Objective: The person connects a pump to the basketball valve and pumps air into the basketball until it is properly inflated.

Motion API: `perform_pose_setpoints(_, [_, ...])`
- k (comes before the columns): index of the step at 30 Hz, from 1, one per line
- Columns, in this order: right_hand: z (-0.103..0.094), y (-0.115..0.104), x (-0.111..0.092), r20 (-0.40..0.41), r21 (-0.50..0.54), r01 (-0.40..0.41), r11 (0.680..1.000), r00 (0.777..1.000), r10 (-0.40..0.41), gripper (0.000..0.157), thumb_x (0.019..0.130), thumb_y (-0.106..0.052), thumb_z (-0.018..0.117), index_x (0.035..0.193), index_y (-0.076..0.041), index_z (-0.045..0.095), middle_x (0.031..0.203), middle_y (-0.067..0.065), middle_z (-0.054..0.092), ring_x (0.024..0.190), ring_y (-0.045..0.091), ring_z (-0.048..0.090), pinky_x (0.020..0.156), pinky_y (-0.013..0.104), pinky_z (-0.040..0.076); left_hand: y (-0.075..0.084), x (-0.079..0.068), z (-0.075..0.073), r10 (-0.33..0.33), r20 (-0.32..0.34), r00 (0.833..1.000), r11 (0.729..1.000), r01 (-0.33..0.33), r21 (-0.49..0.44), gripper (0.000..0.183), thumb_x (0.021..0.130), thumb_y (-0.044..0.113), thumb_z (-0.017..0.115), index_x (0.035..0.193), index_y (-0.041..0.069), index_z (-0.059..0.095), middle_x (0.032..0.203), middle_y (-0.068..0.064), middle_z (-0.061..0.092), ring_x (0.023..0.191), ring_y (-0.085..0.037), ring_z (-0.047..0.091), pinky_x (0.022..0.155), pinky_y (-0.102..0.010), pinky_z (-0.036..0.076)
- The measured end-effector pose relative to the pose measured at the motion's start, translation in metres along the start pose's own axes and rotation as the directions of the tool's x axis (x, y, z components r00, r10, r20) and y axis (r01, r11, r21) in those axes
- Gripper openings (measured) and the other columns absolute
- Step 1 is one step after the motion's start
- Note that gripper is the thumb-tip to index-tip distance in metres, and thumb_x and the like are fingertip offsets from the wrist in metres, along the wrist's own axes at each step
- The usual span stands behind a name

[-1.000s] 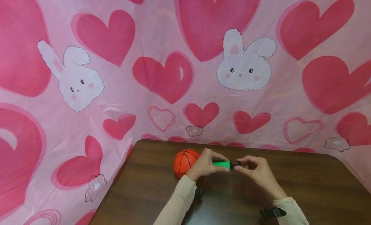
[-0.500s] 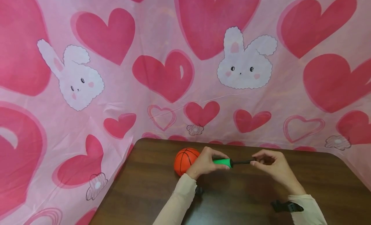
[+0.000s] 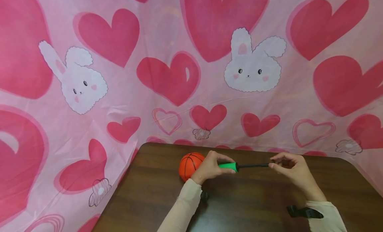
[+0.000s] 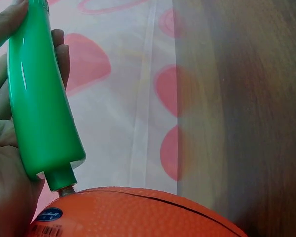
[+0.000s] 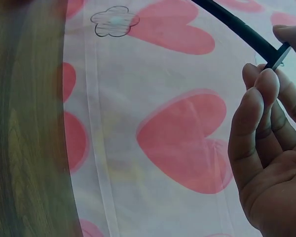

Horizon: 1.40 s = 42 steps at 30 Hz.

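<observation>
A green hand pump [image 3: 228, 167] lies sideways in my left hand [image 3: 210, 167], thumb and fingers round its barrel. In the left wrist view the pump's narrow end [image 4: 60, 177] meets a small orange basketball [image 4: 138, 212] through a short metal needle [image 4: 66, 190]. The ball [image 3: 189, 166] sits at the left of that hand, partly hidden by it. From the barrel's other end a black plunger rod [image 3: 253, 165] sticks far out to the right. My right hand [image 3: 291, 167] pinches the flat black cap [image 5: 277, 56] at the rod's end between thumb and fingertips.
The dark wooden table [image 3: 143, 192] has its far edge right against a pink cloth backdrop [image 3: 161, 36] printed with hearts and rabbits. A black strap [image 3: 305, 212] is on the right wrist.
My right hand has moved to the right, drawing the black rod far out of the green barrel. The left hand and ball have stayed almost in place.
</observation>
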State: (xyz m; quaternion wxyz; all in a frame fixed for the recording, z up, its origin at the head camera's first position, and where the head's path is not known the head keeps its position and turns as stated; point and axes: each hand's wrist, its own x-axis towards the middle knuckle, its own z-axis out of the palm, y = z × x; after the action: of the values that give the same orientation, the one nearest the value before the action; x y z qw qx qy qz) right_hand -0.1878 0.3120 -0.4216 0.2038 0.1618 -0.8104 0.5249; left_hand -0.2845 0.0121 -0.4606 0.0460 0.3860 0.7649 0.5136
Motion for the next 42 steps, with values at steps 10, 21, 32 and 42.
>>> perform_pose_setpoints(10, [0.011,-0.002,-0.001,0.024,0.015,-0.039,0.999,0.999,0.039,0.023,0.084,0.014,0.076,0.093,-0.007,0.079,0.083,-0.016,0.076,0.061,0.0,0.061,0.053,0.024,0.052,0.0,-0.001,0.002,-0.011,0.005,1.0,1.0,0.011,-0.026,0.03,0.08,0.017,0.091,0.108,0.011,0.083,0.098,-0.002,0.082,0.068,0.001,0.061,0.064,-0.021,0.058])
perform_pose_setpoints(21, [0.056,0.009,-0.003,0.056,0.052,-0.055,0.997,0.997,0.052,0.019,0.085,0.002,0.082,0.103,0.005,0.077,0.084,-0.004,0.076,0.065,0.001,0.063,0.054,0.025,0.054,0.001,0.001,0.007,0.007,-0.004,1.0,0.999,-0.008,-0.039,0.029,0.08,0.014,0.091,0.107,0.008,0.083,0.098,-0.007,0.082,0.069,0.001,0.062,0.066,-0.021,0.059])
perform_pose_setpoints(32, [0.073,0.009,-0.005,0.073,0.039,-0.138,0.99,0.988,0.135,0.026,0.086,-0.005,0.084,0.107,0.007,0.076,0.084,-0.003,0.078,0.065,0.007,0.066,0.059,0.028,0.057,0.002,0.001,0.011,0.038,0.015,0.999,0.999,-0.038,-0.014,0.028,0.081,0.015,0.09,0.107,0.008,0.083,0.096,-0.005,0.082,0.067,0.002,0.059,0.063,-0.019,0.056])
perform_pose_setpoints(42, [0.069,0.002,-0.004,0.075,-0.024,-0.138,0.99,0.987,0.139,0.022,0.085,-0.005,0.085,0.106,0.0,0.078,0.076,-0.01,0.072,0.063,0.009,0.064,0.057,0.028,0.056,0.001,0.002,0.011,0.055,0.026,0.998,0.998,-0.055,-0.012,0.028,0.082,0.016,0.09,0.108,0.008,0.082,0.096,-0.002,0.082,0.069,0.003,0.06,0.064,-0.02,0.058])
